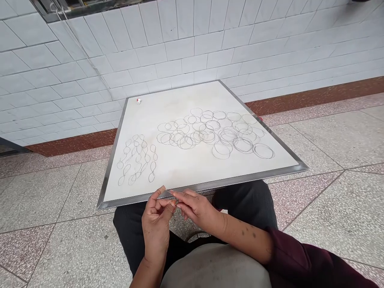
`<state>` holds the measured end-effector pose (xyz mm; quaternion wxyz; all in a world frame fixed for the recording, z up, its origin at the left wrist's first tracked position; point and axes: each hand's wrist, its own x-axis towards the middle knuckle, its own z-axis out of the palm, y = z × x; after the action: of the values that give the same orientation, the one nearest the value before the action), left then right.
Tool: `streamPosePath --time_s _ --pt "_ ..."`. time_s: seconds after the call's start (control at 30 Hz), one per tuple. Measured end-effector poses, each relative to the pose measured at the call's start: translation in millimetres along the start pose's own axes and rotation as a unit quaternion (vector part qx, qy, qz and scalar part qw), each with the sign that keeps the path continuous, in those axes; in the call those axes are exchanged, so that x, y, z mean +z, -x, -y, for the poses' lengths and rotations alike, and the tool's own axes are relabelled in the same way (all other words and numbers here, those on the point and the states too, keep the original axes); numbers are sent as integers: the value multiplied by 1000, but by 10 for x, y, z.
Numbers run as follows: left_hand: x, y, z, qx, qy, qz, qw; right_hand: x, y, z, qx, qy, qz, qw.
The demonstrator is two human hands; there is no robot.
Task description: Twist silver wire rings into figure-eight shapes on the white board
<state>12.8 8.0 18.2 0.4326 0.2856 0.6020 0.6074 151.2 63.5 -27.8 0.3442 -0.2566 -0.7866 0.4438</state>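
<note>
My left hand (157,220) is just off the table's near edge, its thumb and fingers pinched on a thin wire (168,192). From the right, my right hand (196,206) meets it, fingertips closed on the same wire. A fine strand stretches between the two hands; most of it is hidden by the fingers. Many thin wire rings (222,150) lie overlapping across the middle and right of the tabletop. At the left are several wire loops twisted into figure-eights (152,166), laid in loose rows.
The white table (180,176) has a grey metal rim and stands near a tiled wall (180,52). A small red-and-white object (139,101) sits at its far left corner. A white cable (96,70) hangs down the wall. My knees are under the near edge.
</note>
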Motion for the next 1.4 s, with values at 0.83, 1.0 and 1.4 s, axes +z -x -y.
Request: streamPosePath --time_s 0.83,1.0,1.4 --pt "41 -105 86 -4 8 -19 1000 102 -28 -82 -2 163 23 986" --pt "12 -112 75 -12 -27 2 1000 68 -21 -90 -4 134 36 990" --pt "-2 -171 92 -39 26 35 998 64 -16 -155 16 13 22 1000"
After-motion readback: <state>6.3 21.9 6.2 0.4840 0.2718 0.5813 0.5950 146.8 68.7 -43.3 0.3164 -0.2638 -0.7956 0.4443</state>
